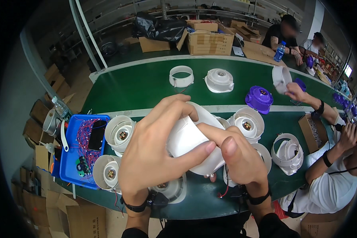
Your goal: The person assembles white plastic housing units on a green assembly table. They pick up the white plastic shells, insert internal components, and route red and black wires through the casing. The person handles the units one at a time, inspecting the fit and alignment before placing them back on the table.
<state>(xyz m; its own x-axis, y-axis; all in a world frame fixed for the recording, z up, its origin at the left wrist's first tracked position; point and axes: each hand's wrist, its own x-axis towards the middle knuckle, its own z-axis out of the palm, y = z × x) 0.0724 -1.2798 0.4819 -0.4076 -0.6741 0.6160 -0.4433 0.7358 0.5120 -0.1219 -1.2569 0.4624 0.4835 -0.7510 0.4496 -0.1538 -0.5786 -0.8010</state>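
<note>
Close in front of me, a white plastic housing [184,139] with a smooth curved wall is held between both hands. My left hand [148,148] grips its left side, fingers over the top and thumb across the front. From the right, my right hand [244,158] closes on the same part, its thumb pointing up. The fingers hide much of the piece. White round housings with motors in their centres surround my hands: one [120,134] and another [107,173] on the left, one [248,123] on the right. A red wire [225,192] lies below my right hand.
A blue tray [68,168] with wires and a black phone [97,137] sits left. Farther back are a white ring [181,79], a white housing [219,81] and a purple housing [259,99]. At right, a co-worker's hand [296,93] holds a white ring [279,81].
</note>
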